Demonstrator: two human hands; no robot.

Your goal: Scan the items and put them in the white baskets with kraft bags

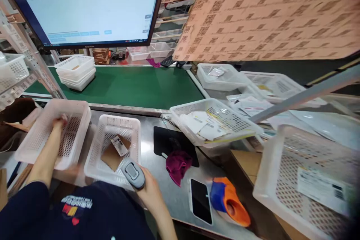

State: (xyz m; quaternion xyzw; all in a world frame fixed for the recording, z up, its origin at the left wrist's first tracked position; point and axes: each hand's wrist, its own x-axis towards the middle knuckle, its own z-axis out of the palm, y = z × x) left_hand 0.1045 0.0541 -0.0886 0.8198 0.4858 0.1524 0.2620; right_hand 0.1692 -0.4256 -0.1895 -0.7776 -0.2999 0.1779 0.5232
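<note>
The right hand (150, 191) was closed around a grey handheld scanner (134, 174), held just over the near rim of a white perforated basket (132, 127). In this basket lay a brown cardboard envelope (111, 156) with a labelled packet (119, 145) on top. The left hand (59, 122) reached into a second, empty-looking basket (81, 114) beside it; whether its fingers were clamped on the wall I could not tell, because of blur. The baskets looked light, thin and a little flexible, so the stiffer rim was probably the best place to hold. The scanner seemed hard and smooth, well gripped at its body.
</note>
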